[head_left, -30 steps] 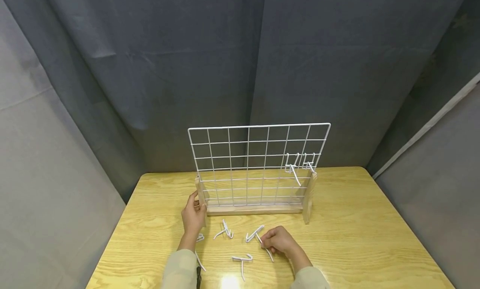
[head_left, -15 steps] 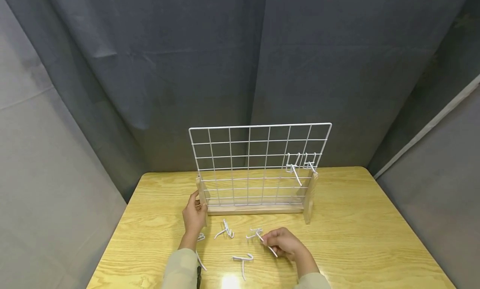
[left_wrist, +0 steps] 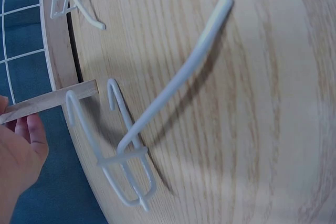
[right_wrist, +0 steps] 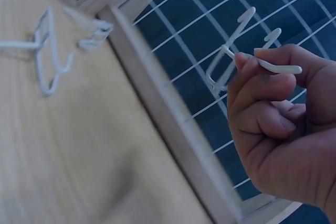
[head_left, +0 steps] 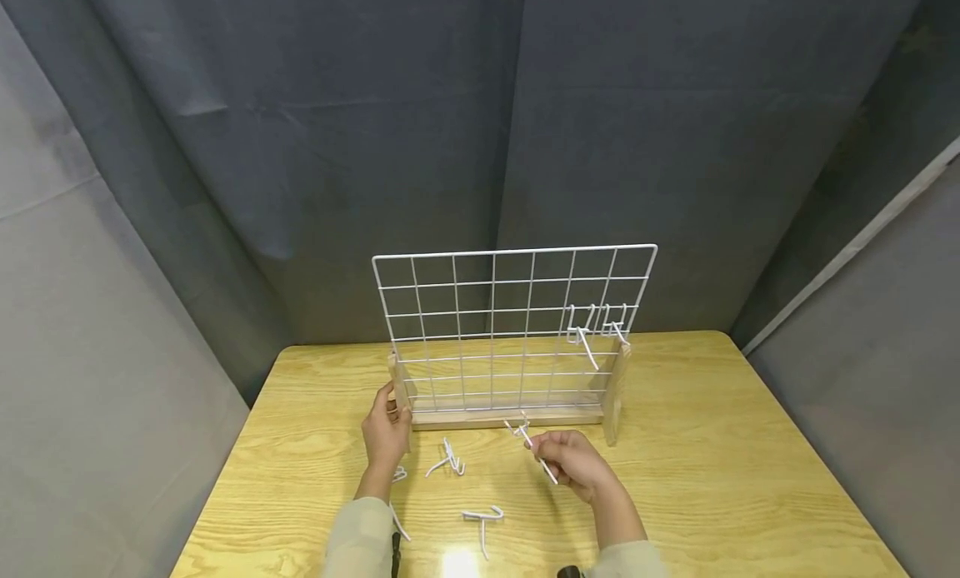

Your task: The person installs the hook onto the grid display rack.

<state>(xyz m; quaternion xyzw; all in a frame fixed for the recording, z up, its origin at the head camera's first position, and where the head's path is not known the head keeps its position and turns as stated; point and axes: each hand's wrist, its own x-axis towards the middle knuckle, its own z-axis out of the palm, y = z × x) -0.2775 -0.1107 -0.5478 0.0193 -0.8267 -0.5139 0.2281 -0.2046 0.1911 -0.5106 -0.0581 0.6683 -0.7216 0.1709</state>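
A white wire grid panel (head_left: 517,251) stands in a wooden base (head_left: 506,418). My left hand (head_left: 386,432) holds the base's left wooden upright (left_wrist: 52,99), thumb on one side and fingers on the other. Between thumb and fingertips, my right hand (head_left: 576,463) pinches a white wire display hook (right_wrist: 286,69) by its prong. In the right wrist view the hook's two bent ends point away from the palm, overlapping the grid. Two like hooks hang side by side at the grid's right, one with a long prong (head_left: 589,353) and its neighbour (head_left: 618,331).
More white hooks lie on the wood-grain table (head_left: 712,445): one before the base (head_left: 453,459), one nearer the front (head_left: 482,516), and one beside the left forearm (left_wrist: 178,80). Dark grey curtains (head_left: 300,145) hang behind the table.
My right hand has lifted the pinched hook off the table and carried it forward toward the base, turning its bent ends upward. The left hand has stayed on the upright.
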